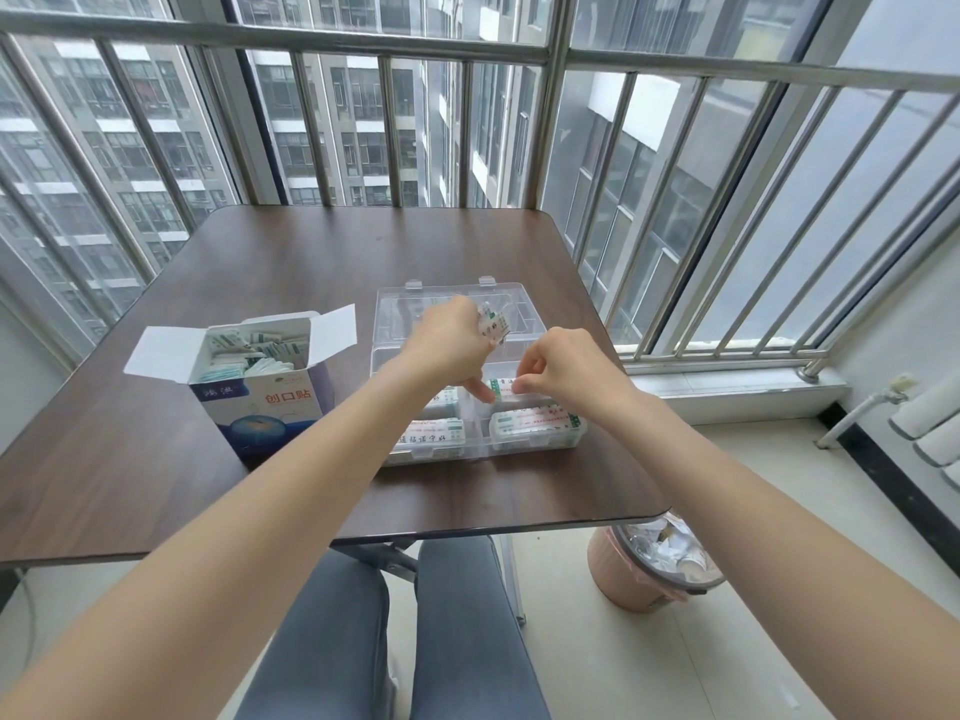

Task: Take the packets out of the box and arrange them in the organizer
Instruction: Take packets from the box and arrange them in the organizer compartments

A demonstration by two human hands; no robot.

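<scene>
Grey-trousered knees (pixel 395 631) sit closest, tucked under the edge of the dark brown wooden table (pixel 171 449), and two bare forearms stretch out over it. Left hand (pixel 448 350) is up above the clear plastic compartment organizer (pixel 530 439), fingers curled round a small bunch of white bandage packets (pixel 491 324), with one finger pointing down to the packet below. Right hand (pixel 558 368) is just beside it, thumb and fingertips pinching the edge of a white packet with green print (pixel 503 388) that lies in a rear compartment. More packets fill the two front compartments (pixel 537 424), lying flat. The organizer's transparent lid (pixel 410 304) lies open behind the hands. Over on the left, well apart from the organizer, stands the blue and white cardboard box (pixel 260 407), flaps open, with packets heaped inside. Down on the floor to the right, a pink waste bin (pixel 628 584) stands near the table leg.
</scene>
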